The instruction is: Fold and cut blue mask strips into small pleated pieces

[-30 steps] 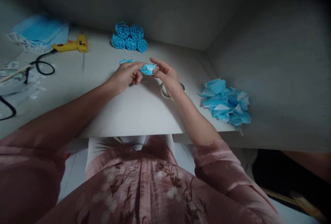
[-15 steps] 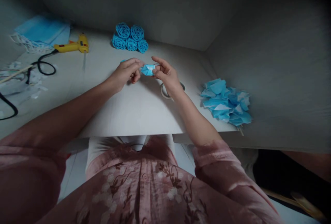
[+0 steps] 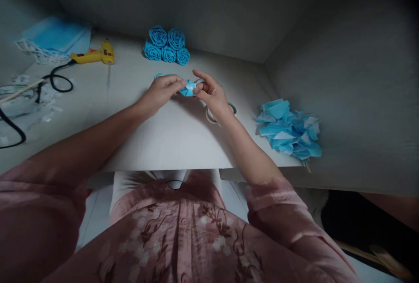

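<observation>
Between my two hands is a small folded piece of blue and white mask fabric (image 3: 189, 89), held above the table. My left hand (image 3: 163, 93) pinches its left side, with the thumb over the top. On the right side, my right hand (image 3: 212, 95) grips it between thumb and curled fingers, the index finger stretched out. A bit of blue material (image 3: 158, 75) shows just behind my left hand. Under my right wrist lies a roll of tape (image 3: 208, 116), partly hidden by the forearm.
Several rolled blue rosettes (image 3: 168, 46) are stacked at the table's back. To the left are a yellow glue gun (image 3: 94, 55) with a black cord, a pile of blue face masks (image 3: 54, 36) and white scraps (image 3: 49, 102). A bunch of blue fabric flowers (image 3: 288, 130) lies right.
My left thumb has moved right onto the top of the blue piece, and the left fingers have closed in. My right hand keeps nearly the same grip. The view has shifted slightly.
</observation>
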`<state>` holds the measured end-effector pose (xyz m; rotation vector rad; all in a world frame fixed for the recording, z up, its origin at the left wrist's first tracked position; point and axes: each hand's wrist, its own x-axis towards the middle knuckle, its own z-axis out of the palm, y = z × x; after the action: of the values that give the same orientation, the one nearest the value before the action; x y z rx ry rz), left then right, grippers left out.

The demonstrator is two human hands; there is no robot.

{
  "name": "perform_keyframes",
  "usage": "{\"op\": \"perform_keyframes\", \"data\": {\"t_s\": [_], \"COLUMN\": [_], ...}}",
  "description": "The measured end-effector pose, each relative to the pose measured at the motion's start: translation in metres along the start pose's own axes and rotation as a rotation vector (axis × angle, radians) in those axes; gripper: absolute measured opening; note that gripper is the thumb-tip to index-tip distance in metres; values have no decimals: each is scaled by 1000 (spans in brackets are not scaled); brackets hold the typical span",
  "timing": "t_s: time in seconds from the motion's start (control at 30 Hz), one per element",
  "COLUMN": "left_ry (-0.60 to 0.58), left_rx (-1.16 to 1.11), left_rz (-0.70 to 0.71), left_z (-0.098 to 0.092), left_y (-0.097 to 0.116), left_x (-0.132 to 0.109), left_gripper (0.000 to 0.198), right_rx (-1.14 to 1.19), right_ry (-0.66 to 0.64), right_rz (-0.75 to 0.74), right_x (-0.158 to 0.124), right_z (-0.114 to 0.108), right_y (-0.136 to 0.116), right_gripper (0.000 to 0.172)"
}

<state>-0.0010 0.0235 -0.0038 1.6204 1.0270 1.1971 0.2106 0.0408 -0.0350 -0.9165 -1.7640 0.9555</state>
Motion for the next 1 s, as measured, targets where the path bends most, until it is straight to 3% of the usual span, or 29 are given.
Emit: {"op": "perform_keyframes", "data": {"t_s": [0.47,0.83,0.93,1.0], "left_ry": [-28,-64,-46,-23], "left_rx": [4,-9,2,-2], "left_rz": [-37,-102,-125,-147], "left_z": [3,3,1,0], "left_y": [3,8,7,5], "left_x": [-2,-2,0,2], "left_gripper": [6,16,19,20], "right_rx": [9,113,109,53], "right_ry": [-9,-4,59,145], "right_rz": [34,102,86,83], "right_x": [0,-5,0,6], "right_z": [0,7,-3,-21], "right_y": [-2,-12,-5,0], "right_gripper": [68,54,54,57]}}
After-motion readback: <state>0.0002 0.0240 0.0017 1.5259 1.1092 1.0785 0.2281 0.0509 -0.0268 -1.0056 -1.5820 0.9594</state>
